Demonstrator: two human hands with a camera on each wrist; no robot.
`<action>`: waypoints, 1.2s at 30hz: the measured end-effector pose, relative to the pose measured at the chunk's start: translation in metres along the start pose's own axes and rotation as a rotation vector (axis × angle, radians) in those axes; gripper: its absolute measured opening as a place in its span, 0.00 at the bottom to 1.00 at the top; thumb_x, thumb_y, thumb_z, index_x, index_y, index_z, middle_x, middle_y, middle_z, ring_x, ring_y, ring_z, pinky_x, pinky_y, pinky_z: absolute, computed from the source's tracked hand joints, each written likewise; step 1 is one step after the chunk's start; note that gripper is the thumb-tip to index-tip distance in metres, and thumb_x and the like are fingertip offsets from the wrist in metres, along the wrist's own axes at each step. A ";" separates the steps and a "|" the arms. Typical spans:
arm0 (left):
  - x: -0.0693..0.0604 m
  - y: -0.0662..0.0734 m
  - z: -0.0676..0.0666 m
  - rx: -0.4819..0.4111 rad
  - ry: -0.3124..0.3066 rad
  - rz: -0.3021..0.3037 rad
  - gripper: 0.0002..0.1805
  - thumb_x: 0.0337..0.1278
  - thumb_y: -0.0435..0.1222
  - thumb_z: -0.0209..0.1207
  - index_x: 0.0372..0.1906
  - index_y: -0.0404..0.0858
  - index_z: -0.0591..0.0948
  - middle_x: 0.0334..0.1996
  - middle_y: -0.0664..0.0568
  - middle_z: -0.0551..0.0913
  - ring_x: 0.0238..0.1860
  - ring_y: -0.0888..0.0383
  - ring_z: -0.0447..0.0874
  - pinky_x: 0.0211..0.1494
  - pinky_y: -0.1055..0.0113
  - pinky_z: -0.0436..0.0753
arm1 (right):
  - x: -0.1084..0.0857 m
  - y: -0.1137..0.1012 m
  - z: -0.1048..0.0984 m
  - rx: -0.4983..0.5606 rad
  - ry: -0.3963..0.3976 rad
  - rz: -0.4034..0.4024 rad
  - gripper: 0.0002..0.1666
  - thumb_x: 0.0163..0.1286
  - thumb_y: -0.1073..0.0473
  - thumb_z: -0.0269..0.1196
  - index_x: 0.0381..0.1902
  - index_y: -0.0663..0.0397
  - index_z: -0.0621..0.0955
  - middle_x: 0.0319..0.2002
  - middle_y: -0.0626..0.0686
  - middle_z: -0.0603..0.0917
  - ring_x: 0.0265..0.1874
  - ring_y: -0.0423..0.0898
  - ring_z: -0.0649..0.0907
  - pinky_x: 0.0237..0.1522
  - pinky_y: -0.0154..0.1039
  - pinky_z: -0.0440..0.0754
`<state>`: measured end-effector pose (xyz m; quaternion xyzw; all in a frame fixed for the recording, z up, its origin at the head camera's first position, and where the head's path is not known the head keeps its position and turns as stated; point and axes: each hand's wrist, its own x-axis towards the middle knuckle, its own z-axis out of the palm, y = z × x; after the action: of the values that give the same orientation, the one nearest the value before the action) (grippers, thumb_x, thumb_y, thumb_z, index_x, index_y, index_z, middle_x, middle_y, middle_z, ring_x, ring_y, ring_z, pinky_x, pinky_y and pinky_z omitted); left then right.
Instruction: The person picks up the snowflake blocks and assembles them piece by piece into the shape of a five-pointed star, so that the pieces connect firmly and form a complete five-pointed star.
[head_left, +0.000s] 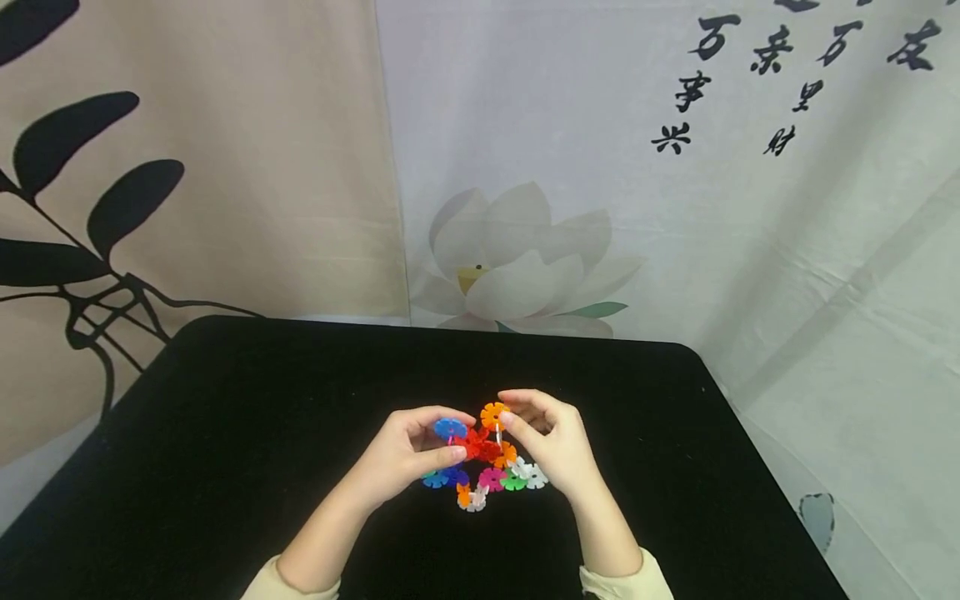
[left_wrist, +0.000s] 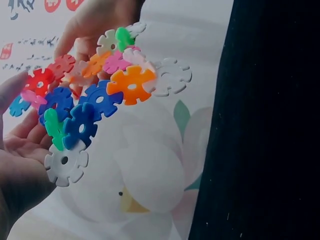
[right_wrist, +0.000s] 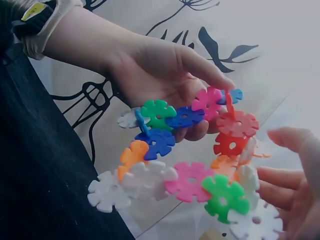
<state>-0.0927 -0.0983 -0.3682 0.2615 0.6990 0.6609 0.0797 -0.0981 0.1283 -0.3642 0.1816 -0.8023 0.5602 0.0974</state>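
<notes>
Notched plastic snowflake discs are slotted together into a ring-like, multicoloured assembly (head_left: pixel 489 451), held up above the black table. The left hand (head_left: pixel 405 454) grips its left side, thumb pressed near a red disc (right_wrist: pixel 237 123), close to a blue disc (head_left: pixel 450 428). At the upper right, the right hand (head_left: pixel 555 433) has its thumb and fingers around an orange disc (head_left: pixel 493 415) standing on a white disc. Several discs hang free on the near side, among them a green disc (right_wrist: pixel 225 198) and a white disc (left_wrist: pixel 66 163). Some right fingertips are hidden behind the assembly.
The black tabletop (head_left: pixel 225 433) spreads under and around both hands. Behind it hangs a pale cloth (head_left: pixel 525 125) printed with a lotus, dark leaves and brush characters.
</notes>
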 end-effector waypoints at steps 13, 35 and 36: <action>0.001 0.000 -0.006 0.045 0.024 0.005 0.13 0.61 0.34 0.61 0.48 0.33 0.79 0.39 0.46 0.82 0.38 0.50 0.84 0.42 0.58 0.83 | 0.002 0.011 0.003 0.136 -0.128 -0.041 0.10 0.69 0.66 0.57 0.47 0.62 0.81 0.40 0.55 0.85 0.34 0.47 0.83 0.41 0.40 0.83; 0.005 0.002 0.000 0.086 0.255 -0.144 0.12 0.52 0.27 0.66 0.38 0.38 0.76 0.32 0.48 0.82 0.32 0.52 0.84 0.38 0.62 0.84 | -0.001 0.003 0.009 0.188 -0.045 -0.082 0.07 0.66 0.69 0.61 0.41 0.65 0.81 0.36 0.58 0.84 0.33 0.56 0.84 0.38 0.40 0.84; 0.005 0.002 0.000 0.082 0.266 -0.145 0.12 0.52 0.27 0.66 0.38 0.38 0.75 0.31 0.48 0.81 0.31 0.52 0.83 0.38 0.62 0.84 | -0.001 0.003 0.009 0.189 -0.043 -0.086 0.07 0.66 0.69 0.61 0.42 0.65 0.81 0.36 0.58 0.84 0.33 0.56 0.84 0.38 0.40 0.83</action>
<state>-0.0965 -0.0963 -0.3654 0.1236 0.7467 0.6531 0.0234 -0.0974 0.1207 -0.3707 0.2363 -0.7392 0.6247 0.0867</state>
